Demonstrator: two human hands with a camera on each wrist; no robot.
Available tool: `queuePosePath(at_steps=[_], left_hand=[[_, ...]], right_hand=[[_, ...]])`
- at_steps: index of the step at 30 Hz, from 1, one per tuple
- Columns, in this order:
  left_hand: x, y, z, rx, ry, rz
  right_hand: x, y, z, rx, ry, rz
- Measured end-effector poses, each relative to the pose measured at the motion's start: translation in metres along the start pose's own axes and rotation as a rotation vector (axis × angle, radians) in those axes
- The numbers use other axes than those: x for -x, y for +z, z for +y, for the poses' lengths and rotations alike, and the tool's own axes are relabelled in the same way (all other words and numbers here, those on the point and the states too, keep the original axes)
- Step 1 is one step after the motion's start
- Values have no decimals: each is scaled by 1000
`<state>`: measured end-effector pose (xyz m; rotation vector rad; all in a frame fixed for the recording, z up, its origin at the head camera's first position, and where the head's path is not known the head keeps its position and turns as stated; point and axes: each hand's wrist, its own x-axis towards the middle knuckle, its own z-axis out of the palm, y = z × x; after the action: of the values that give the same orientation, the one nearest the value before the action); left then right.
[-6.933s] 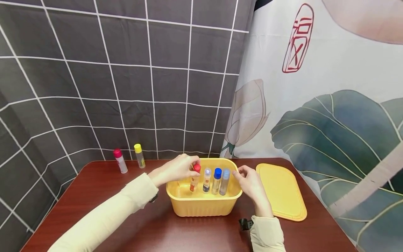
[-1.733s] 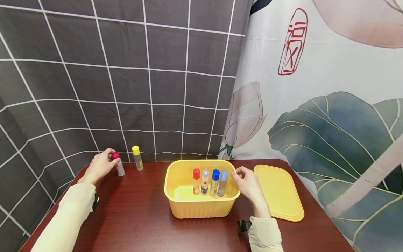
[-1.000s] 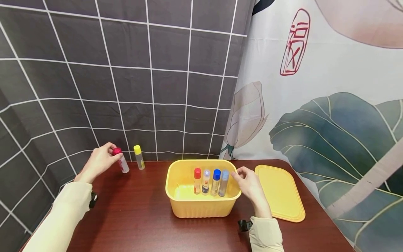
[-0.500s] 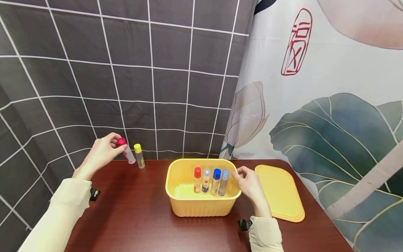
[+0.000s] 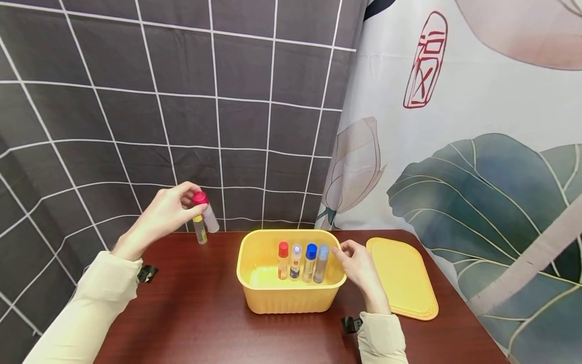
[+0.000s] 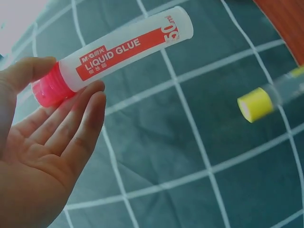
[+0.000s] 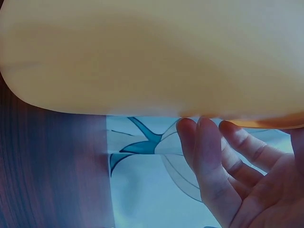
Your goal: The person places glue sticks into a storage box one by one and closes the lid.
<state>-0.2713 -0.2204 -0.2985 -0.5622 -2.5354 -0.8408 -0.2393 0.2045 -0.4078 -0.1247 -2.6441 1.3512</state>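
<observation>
By its pinkish-red cap, my left hand (image 5: 170, 208) pinches a white liquid glue bottle (image 6: 124, 51), raised off the table and tilted. Its red label reads "LIQUID GLUE" in the left wrist view. Just behind it stands a yellow-capped glue bottle (image 5: 200, 232), its top partly covered by my fingers in the head view. My right hand (image 5: 360, 268) holds the right rim of the yellow plastic box (image 5: 291, 302); in the right wrist view its fingertips (image 7: 207, 130) touch the box's outer wall. Several glue bottles stand in a row inside, including a red-capped one (image 5: 283, 261) and a dark-blue-capped one (image 5: 309, 263).
A flat yellow lid (image 5: 402, 278) lies on the dark red wooden table (image 5: 204, 313), right of the box. Behind the table hang a grey grid-patterned cloth (image 5: 182, 121) and a white cloth with a printed lotus (image 5: 482, 202).
My left hand left the red-capped bottle in the box, took hold of the pinkish-red-capped one, then lifted it and carried it right, past the yellow-capped bottle. The right hand stayed at the rim.
</observation>
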Motion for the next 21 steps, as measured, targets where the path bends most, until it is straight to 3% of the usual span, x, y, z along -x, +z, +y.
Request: queuePosePath(at_steps=[10,21], left_hand=[[-15,23,44,91,106,-114],[-24,62,64,128,113,-279]], right_hand=[[1,-1,-1,10,-9,8],[0,0,0,11,-10,5]])
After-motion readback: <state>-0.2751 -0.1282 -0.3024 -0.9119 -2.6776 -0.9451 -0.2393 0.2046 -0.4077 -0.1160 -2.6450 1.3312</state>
